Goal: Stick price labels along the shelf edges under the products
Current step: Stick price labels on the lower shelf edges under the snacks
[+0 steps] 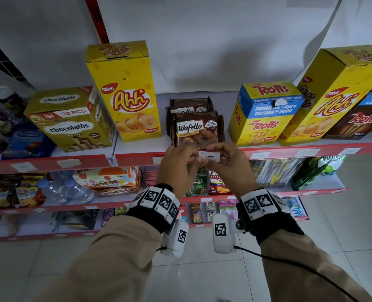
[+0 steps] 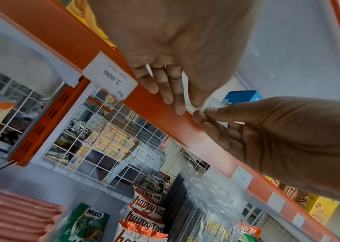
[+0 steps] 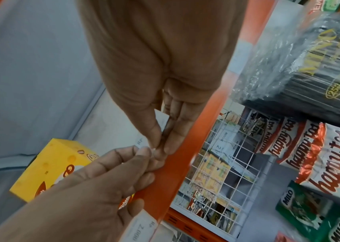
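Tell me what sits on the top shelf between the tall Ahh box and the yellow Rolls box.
In the head view, only a stack of brown Wafello packs stands between them, just above the price label both hands pinch.

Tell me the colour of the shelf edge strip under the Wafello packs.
Red-orange shelf edge strip, clearest in the left wrist view.

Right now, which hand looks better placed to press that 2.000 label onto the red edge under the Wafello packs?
Probably the right hand: it pinches the price label at its right end, in front of the shelf edge. The left hand only picks at the label's left corner, perhaps peeling its backing.
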